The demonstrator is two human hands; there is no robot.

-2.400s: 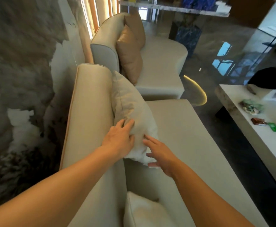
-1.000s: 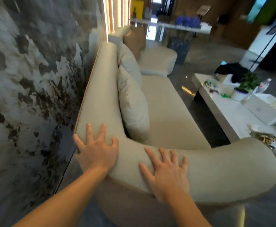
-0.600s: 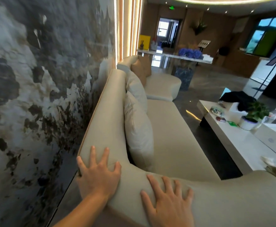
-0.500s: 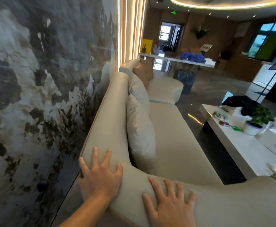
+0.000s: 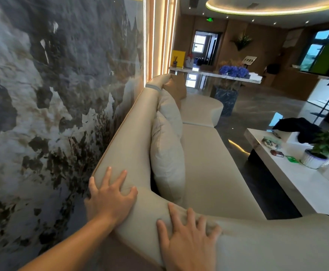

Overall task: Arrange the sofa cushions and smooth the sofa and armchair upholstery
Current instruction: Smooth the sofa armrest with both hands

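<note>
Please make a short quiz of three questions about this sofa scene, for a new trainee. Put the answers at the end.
1. True or false: both hands lie flat and open on the sofa.
2. How many cream cushions lean on the sofa back?
3. Which is on the white table? A potted plant, B lamp, C laptop.

Key:
1. True: left hand, right hand.
2. Two: near cushion, far cushion.
3. A, the potted plant.
</note>
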